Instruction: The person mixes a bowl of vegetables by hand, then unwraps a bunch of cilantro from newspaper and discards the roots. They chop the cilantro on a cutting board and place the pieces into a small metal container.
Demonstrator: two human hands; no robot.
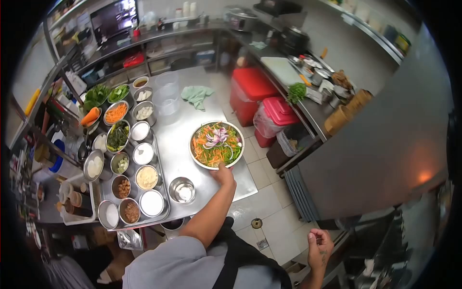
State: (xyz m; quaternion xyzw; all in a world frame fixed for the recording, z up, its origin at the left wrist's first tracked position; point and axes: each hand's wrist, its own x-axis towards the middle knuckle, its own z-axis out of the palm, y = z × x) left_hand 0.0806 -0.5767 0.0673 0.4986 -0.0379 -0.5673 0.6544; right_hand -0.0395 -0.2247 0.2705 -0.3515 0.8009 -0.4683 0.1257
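Left hand (224,176) pinches the salad bowl (195,158) at its six-o'clock rim, apparently to steady it; right hand (319,249) holds fingers curled inward.

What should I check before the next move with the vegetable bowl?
1. Left hand gripping the bowl at its near rim: ok.
2. Right hand supporting the bowl: not ok, it is away from it.
3. Vegetables within the rim: ok.
4. Bowl well inside the table edge: not ok, it appears to overlap the right edge.
5. Green cloth apart from the bowl: ok.
6. Bowl's underside resting on the table: cannot tell.
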